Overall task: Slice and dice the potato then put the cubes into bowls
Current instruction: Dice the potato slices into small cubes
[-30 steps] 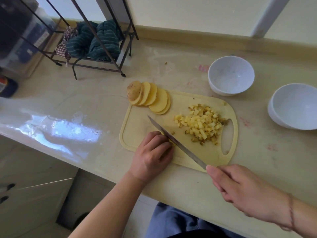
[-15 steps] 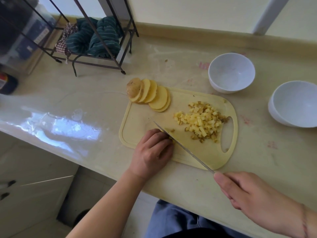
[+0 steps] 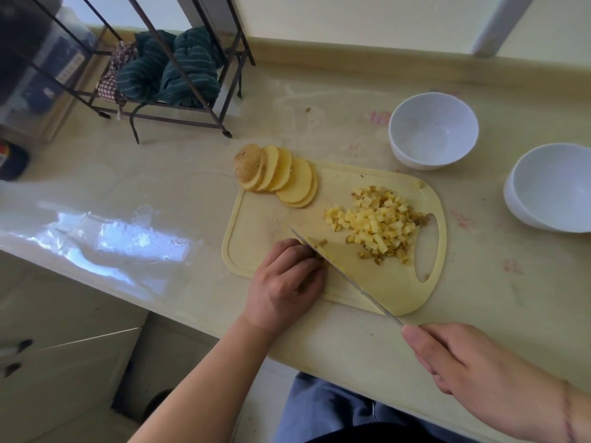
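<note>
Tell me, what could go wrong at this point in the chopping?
The knife blade runs right beside the curled fingers of the left hand, which holds down a small piece of potato, so a slip could nick a fingertip. The stack of slices hangs partly over the corner of the cutting board and could slide onto the counter. The diced pile sits next to the board's handle hole, so cubes may drop through it.

Daylight glares off the glossy beige table [image 3: 96,199]; a dark wire rack [image 3: 179,91] holding striped green cloths [image 3: 166,71] stands against the cream wall [image 3: 351,17].
</note>
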`<state>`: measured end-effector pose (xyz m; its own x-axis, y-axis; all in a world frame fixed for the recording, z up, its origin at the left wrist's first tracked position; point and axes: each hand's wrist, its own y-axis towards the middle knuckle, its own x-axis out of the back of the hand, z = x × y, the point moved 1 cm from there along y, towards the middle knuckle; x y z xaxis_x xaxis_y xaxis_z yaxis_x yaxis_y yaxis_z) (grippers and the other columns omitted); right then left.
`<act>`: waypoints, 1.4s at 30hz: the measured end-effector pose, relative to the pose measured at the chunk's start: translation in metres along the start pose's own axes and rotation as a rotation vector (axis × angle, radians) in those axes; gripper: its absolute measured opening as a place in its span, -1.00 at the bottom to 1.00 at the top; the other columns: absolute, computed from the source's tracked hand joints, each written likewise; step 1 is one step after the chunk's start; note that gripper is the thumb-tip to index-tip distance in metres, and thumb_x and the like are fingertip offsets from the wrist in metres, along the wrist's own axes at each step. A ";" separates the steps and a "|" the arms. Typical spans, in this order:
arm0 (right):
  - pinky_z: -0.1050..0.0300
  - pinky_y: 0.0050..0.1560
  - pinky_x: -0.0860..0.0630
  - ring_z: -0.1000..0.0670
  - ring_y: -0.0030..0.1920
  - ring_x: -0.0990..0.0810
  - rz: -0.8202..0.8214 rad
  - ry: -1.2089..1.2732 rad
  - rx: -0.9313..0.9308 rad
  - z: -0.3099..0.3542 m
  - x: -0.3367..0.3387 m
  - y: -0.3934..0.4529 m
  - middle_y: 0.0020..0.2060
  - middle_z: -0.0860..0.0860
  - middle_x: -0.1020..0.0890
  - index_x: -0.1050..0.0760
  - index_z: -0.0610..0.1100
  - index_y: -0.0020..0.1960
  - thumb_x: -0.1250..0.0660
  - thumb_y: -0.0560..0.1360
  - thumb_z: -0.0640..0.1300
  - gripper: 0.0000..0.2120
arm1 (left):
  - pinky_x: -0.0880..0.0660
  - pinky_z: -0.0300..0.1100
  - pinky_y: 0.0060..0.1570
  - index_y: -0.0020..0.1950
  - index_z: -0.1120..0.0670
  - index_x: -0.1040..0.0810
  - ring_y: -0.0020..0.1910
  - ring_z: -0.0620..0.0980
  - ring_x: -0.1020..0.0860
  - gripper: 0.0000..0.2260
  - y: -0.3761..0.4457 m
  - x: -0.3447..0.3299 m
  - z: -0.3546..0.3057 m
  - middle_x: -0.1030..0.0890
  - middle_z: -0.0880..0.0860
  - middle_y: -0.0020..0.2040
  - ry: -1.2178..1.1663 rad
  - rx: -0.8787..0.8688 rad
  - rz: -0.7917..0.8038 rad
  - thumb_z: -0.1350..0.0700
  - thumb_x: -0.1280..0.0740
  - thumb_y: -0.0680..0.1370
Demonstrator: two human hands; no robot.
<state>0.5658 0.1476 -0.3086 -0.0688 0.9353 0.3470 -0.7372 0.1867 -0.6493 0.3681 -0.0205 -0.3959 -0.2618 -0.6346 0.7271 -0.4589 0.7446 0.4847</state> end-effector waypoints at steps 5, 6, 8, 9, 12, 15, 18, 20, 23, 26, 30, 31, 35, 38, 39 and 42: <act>0.15 -0.36 -0.29 0.11 -0.47 -0.26 0.003 -0.008 0.016 0.016 -0.001 0.018 -0.52 0.07 -0.30 -0.26 -0.08 -0.35 0.03 0.41 0.42 -0.44 | -0.60 -0.02 0.03 -0.09 0.27 -0.72 0.00 0.17 -0.63 -0.93 0.002 0.000 0.000 -0.69 0.17 -0.05 -0.005 -0.006 -0.001 0.31 -0.54 0.46; 0.13 -0.36 -0.30 0.10 -0.46 -0.27 0.003 -0.004 0.024 0.019 -0.002 0.021 -0.51 0.06 -0.30 -0.27 -0.08 -0.35 0.02 0.41 0.41 -0.44 | -0.60 -0.03 0.04 -0.09 0.27 -0.72 0.00 0.16 -0.62 -0.93 0.002 0.000 0.000 -0.69 0.17 -0.05 -0.002 -0.007 0.000 0.31 -0.54 0.46; 0.13 -0.36 -0.30 0.08 -0.46 -0.27 -0.011 -0.004 0.034 0.020 -0.003 0.023 -0.51 0.05 -0.31 -0.28 -0.09 -0.36 0.01 0.41 0.40 -0.44 | -0.59 -0.03 0.05 -0.09 0.26 -0.71 0.01 0.15 -0.61 -0.93 0.002 0.000 0.000 -0.69 0.16 -0.05 0.003 -0.010 0.002 0.31 -0.54 0.46; 0.15 -0.37 -0.29 0.08 -0.47 -0.27 -0.019 0.000 0.032 0.020 -0.002 0.023 -0.52 0.04 -0.31 -0.29 -0.10 -0.36 0.01 0.41 0.40 -0.44 | -0.59 -0.03 0.05 -0.09 0.26 -0.71 0.00 0.14 -0.61 -0.94 0.001 0.000 0.001 -0.69 0.16 -0.05 0.007 -0.010 0.002 0.31 -0.54 0.46; 0.30 -0.45 -0.25 0.13 -0.54 -0.26 -0.043 0.028 0.008 0.019 0.003 0.019 -0.58 0.06 -0.32 -0.31 -0.12 -0.36 -0.02 0.43 0.36 -0.45 | -0.59 -0.05 0.05 -0.10 0.26 -0.71 -0.01 0.12 -0.60 -0.94 0.001 0.000 0.001 -0.67 0.15 -0.07 0.019 -0.021 0.002 0.29 -0.54 0.48; 0.38 -0.60 -0.19 0.13 -0.61 -0.20 -0.053 0.104 -0.088 0.020 0.014 0.012 -0.58 0.07 -0.28 -0.30 -0.14 -0.32 -0.07 0.49 0.27 -0.51 | -0.58 -0.07 0.06 -0.10 0.26 -0.70 -0.01 0.12 -0.58 -0.93 0.000 0.001 0.000 -0.66 0.15 -0.09 0.024 -0.017 0.007 0.28 -0.54 0.49; 0.41 -0.61 -0.13 0.13 -0.61 -0.15 -0.013 0.146 -0.126 0.021 0.017 0.009 -0.55 0.06 -0.26 -0.30 -0.15 -0.29 -0.09 0.50 0.25 -0.53 | -0.58 -0.05 0.06 -0.09 0.27 -0.70 -0.01 0.14 -0.59 -0.93 -0.001 0.001 0.000 -0.65 0.16 -0.08 0.024 -0.018 0.011 0.27 -0.54 0.49; 0.41 -0.62 -0.13 0.13 -0.61 -0.15 0.004 0.153 -0.125 0.024 0.016 0.008 -0.56 0.06 -0.27 -0.30 -0.15 -0.29 -0.09 0.51 0.23 -0.54 | -0.58 -0.05 0.05 -0.09 0.27 -0.71 -0.02 0.15 -0.60 -0.93 -0.003 0.002 0.000 -0.66 0.16 -0.09 0.028 -0.022 0.007 0.27 -0.53 0.50; 0.39 -0.63 -0.15 0.15 -0.63 -0.16 0.054 0.155 -0.103 0.028 0.013 0.003 -0.59 0.09 -0.27 -0.30 -0.15 -0.30 -0.09 0.50 0.23 -0.54 | -0.58 -0.05 0.06 -0.09 0.27 -0.71 -0.02 0.14 -0.59 -0.95 -0.009 0.004 0.001 -0.66 0.16 -0.09 0.039 -0.006 -0.007 0.29 -0.53 0.49; 0.38 -0.61 -0.21 0.16 -0.63 -0.22 0.084 0.121 -0.060 0.031 0.007 -0.003 -0.62 0.09 -0.29 -0.32 -0.14 -0.31 -0.08 0.48 0.24 -0.54 | -0.58 -0.06 0.08 -0.10 0.27 -0.71 0.01 0.14 -0.59 -0.96 -0.011 0.004 0.000 -0.67 0.17 -0.07 0.035 0.012 -0.014 0.30 -0.52 0.50; 0.37 -0.59 -0.23 0.16 -0.61 -0.25 0.073 0.097 -0.036 0.030 0.004 -0.005 -0.62 0.08 -0.32 -0.33 -0.15 -0.32 -0.07 0.43 0.29 -0.50 | -0.58 -0.05 0.08 -0.10 0.28 -0.71 0.01 0.15 -0.60 -0.96 -0.009 0.003 0.000 -0.68 0.17 -0.05 0.024 0.003 -0.006 0.31 -0.51 0.50; 0.36 -0.58 -0.22 0.15 -0.60 -0.24 0.064 0.084 -0.036 0.028 0.004 -0.005 -0.61 0.08 -0.31 -0.32 -0.17 -0.32 -0.07 0.42 0.31 -0.47 | -0.58 -0.04 0.08 -0.09 0.28 -0.71 0.01 0.15 -0.60 -0.96 -0.009 0.003 0.000 -0.69 0.17 -0.05 0.024 0.001 -0.004 0.31 -0.51 0.50; 0.31 -0.49 -0.21 0.12 -0.53 -0.21 0.021 0.038 -0.010 0.014 0.004 -0.006 -0.57 0.07 -0.27 -0.28 -0.22 -0.32 -0.03 0.41 0.44 -0.32 | -0.59 -0.02 0.06 -0.07 0.27 -0.72 0.02 0.16 -0.61 -0.96 -0.010 0.004 0.000 -0.69 0.16 -0.04 0.035 0.002 -0.002 0.30 -0.50 0.50; 0.29 -0.45 -0.24 0.12 -0.50 -0.24 0.025 0.042 -0.023 0.006 0.007 -0.010 -0.57 0.06 -0.31 -0.29 -0.18 -0.34 -0.04 0.40 0.45 -0.34 | -0.60 -0.01 0.06 -0.08 0.28 -0.72 0.04 0.16 -0.62 -0.95 -0.009 0.004 0.000 -0.70 0.16 -0.04 0.022 0.008 -0.004 0.31 -0.50 0.49; 0.29 -0.44 -0.25 0.12 -0.50 -0.25 0.027 0.036 -0.031 0.005 0.008 -0.012 -0.57 0.06 -0.32 -0.29 -0.17 -0.35 -0.03 0.41 0.44 -0.36 | -0.60 0.00 0.05 -0.08 0.28 -0.72 0.05 0.16 -0.63 -0.96 -0.009 0.004 0.001 -0.70 0.16 -0.04 0.016 0.012 -0.005 0.31 -0.51 0.48; 0.25 -0.41 -0.27 0.11 -0.48 -0.26 0.025 0.016 -0.026 0.001 0.008 -0.011 -0.55 0.06 -0.32 -0.28 -0.16 -0.35 -0.02 0.36 0.50 -0.31 | -0.60 0.00 0.06 -0.08 0.28 -0.72 0.06 0.16 -0.64 -0.95 -0.008 0.003 0.001 -0.70 0.16 -0.04 0.002 0.017 -0.001 0.32 -0.52 0.47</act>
<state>0.5729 0.1528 -0.2979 -0.0762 0.9443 0.3202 -0.7174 0.1711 -0.6753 0.3699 -0.0291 -0.3980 -0.2597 -0.6352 0.7274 -0.4737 0.7402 0.4772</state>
